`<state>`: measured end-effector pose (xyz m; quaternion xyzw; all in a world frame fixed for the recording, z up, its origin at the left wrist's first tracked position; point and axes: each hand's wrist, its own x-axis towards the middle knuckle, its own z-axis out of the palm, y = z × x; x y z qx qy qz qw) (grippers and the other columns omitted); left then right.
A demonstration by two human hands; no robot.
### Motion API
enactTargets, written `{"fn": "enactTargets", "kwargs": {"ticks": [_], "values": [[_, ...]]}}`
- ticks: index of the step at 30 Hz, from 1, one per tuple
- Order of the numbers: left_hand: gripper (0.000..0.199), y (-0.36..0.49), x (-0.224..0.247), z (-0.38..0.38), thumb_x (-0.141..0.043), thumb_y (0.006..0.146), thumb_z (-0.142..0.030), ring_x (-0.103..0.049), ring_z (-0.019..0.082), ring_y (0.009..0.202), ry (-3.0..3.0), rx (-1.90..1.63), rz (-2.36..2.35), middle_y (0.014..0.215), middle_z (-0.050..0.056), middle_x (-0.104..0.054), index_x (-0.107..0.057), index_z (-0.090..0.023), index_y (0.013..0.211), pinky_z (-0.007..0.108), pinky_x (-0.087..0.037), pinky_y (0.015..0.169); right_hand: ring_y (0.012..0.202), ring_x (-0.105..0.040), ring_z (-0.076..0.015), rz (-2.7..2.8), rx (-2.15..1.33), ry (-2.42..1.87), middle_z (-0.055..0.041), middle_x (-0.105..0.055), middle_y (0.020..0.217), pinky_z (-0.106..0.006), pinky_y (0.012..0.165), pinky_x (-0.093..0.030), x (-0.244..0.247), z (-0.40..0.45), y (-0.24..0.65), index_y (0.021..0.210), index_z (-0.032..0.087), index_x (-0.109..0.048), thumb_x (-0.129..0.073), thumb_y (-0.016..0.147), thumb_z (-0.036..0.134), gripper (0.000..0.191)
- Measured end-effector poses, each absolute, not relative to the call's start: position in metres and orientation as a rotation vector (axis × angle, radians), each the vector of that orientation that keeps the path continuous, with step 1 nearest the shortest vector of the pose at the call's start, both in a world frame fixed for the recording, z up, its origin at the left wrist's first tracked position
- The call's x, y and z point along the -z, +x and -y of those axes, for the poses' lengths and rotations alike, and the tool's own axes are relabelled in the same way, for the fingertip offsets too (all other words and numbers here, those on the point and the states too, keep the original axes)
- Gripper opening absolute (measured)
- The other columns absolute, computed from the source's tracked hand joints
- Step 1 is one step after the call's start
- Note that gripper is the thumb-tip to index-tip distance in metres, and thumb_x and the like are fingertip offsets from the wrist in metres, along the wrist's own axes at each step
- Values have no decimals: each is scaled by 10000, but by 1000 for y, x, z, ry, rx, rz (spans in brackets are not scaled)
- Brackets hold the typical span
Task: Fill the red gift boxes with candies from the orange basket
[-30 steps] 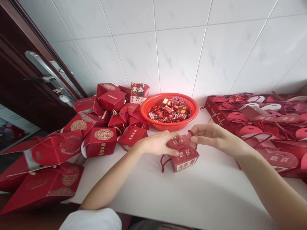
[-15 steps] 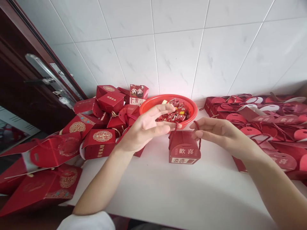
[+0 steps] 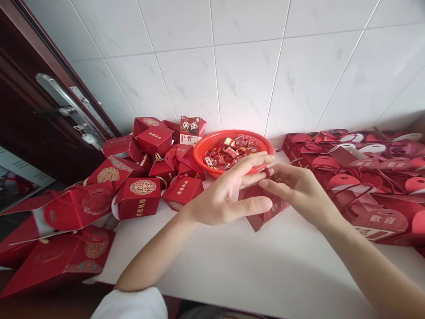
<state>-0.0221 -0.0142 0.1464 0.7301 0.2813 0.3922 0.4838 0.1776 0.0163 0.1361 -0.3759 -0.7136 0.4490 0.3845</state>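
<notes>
A small red gift box [image 3: 276,206] with pale lettering hangs or stands tilted over the white table, partly hidden behind my hands. My right hand [image 3: 295,188] pinches its twisted red cord handle [image 3: 267,172] between thumb and fingers. Just left of it, my left hand [image 3: 229,197] has its fingers stretched out and its thumb apart. Its fingertips reach the cord, which seems to loop about one of them. Behind my hands sits a red plastic basket [image 3: 199,148] holding wrapped candies [image 3: 222,156].
Several red gift boxes [image 3: 137,199] are piled on the left, some at the white table's [image 3: 212,261] edge. Rows of more red boxes with cord handles [image 3: 375,195] fill the right side. A tiled wall [image 3: 245,88] rises behind; a dark door [image 3: 29,88] stands at the left.
My left hand has moved right, up to my right hand, and its fingers have straightened. The gift box has turned and tilted. More of the candies now shows.
</notes>
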Motion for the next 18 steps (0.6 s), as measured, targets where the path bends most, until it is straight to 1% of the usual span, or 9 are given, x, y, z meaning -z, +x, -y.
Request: {"fn": "enactTargets", "kwargs": {"ticks": [3,6,9,11,13,14,17,18], "values": [[635,-20,-141,11,-671,888,-316,-344,337,1470,1932,-1041,-717,1639,36,-274,-425,-346,1472,526,-405,1159,728,-641,-180,1742,-1104,-954,-48,-708,824,-276,624,-496,-133,-16,174,871,164,-692,-664,857,418,256],[622,-15,-134,7,-693,877,-314,-414,310,1426,2083,-1159,-826,1592,48,-344,-438,-349,1443,480,-472,1110,693,-625,-169,1670,-993,-981,-39,-690,762,-265,595,-472,-129,-16,174,800,169,-676,-664,855,390,228],[682,-7,-125,3,-792,794,-344,-508,296,1327,2194,-1271,-1078,1445,92,-487,-469,-294,1393,452,-501,1067,654,-604,-158,1631,-949,-982,-28,-673,730,-259,561,-450,-128,-15,175,780,180,-659,-680,847,380,212],[724,-2,-117,1,-835,746,-352,-523,300,1297,2232,-1292,-1243,1356,114,-532,-480,-255,1370,454,-495,1061,634,-590,-150,1613,-951,-963,-20,-662,713,-257,550,-443,-129,-15,176,769,184,-647,-689,842,376,210],[731,0,-111,-2,-838,744,-345,-542,297,1265,2233,-1263,-1356,1307,122,-548,-478,-235,1370,451,-502,1038,650,-599,-153,1594,-961,-939,-18,-664,722,-261,571,-456,-129,-16,177,770,187,-641,-700,834,372,204],[694,1,-108,-4,-828,755,-343,-559,290,1240,2223,-1245,-1387,1282,118,-558,-495,-231,1354,445,-507,1023,673,-613,-159,1578,-972,-929,-20,-670,737,-266,591,-470,-130,-16,177,780,189,-641,-704,830,370,198],[481,-1,-103,-10,-781,809,-366,-597,259,1178,2200,-1186,-1389,1207,91,-590,-591,-230,1229,414,-508,1000,738,-652,-182,1536,-1002,-903,-24,-682,766,-286,655,-508,-132,-17,179,795,194,-641,-712,823,362,184],[443,-2,-103,-12,-770,820,-377,-599,252,1175,2195,-1176,-1378,1204,88,-595,-601,-231,1202,405,-507,997,749,-659,-185,1527,-1006,-893,-24,-684,767,-287,666,-514,-133,-17,179,790,195,-641,-714,820,358,181]]}}
